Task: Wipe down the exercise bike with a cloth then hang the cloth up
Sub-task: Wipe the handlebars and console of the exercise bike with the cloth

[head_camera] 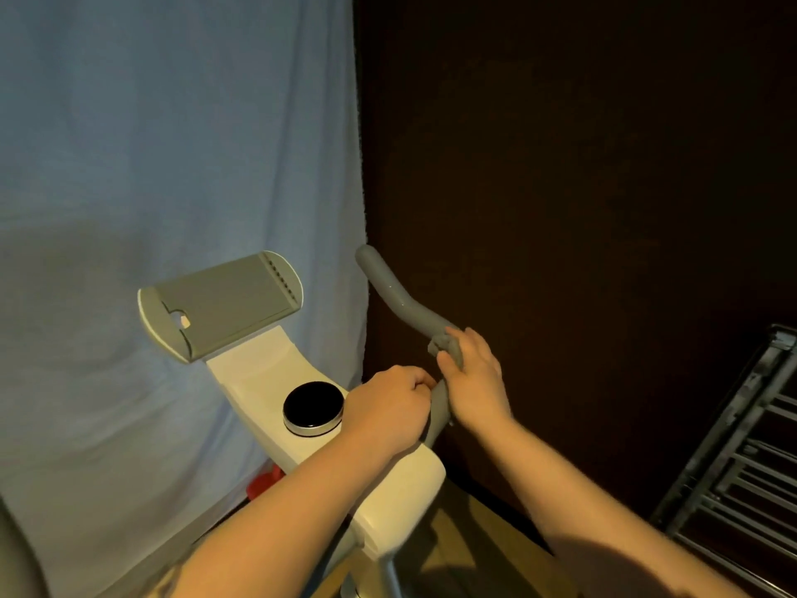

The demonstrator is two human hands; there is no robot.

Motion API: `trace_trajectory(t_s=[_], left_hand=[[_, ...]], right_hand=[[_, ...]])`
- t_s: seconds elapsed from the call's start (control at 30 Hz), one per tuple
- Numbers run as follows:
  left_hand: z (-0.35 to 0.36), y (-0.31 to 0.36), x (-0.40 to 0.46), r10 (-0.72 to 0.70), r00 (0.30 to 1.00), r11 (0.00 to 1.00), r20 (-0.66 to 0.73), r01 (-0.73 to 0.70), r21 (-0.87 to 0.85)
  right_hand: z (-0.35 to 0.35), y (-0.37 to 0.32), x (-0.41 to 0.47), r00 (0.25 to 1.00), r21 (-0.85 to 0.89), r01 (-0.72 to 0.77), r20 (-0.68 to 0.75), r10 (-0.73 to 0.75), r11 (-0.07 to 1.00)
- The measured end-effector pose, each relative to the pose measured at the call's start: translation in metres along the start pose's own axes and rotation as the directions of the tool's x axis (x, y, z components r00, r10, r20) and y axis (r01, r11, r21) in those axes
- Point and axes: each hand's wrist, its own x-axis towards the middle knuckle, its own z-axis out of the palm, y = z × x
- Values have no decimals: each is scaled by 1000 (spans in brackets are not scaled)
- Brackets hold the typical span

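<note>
The exercise bike's white body runs from centre to lower right, with a grey tablet holder on top and a black round knob. Its grey right handlebar curves up toward the dark wall. My right hand grips a small grey cloth wrapped around that handlebar. My left hand holds the lower part of the same handlebar, fingers curled round it, just left of my right hand.
A pale blue sheet hangs behind the bike on the left. A dark wall fills the right. A grey metal drying rack stands at the right edge. A red part shows under the bike.
</note>
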Motion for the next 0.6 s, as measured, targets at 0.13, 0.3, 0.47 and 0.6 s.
trace_trajectory(t_s=[0.13, 0.3, 0.47, 0.6], left_hand=[[0, 0, 2, -11, 1000, 1000, -5, 11, -15], [-1, 0, 1, -8, 1000, 1000, -3, 8, -11], [0, -1, 2, -3, 1000, 1000, 1, 3, -1], [-1, -1, 0, 10, 1000, 1000, 10, -10, 3]], right_hand=[[-11, -10, 36, 997, 147, -79, 28, 76, 986], [4, -3, 5, 999, -112, 28, -35, -32, 993], [-2, -11, 28, 1000, -61, -31, 0, 32, 998], [-4, 6, 11, 995, -90, 97, 35, -94, 991]])
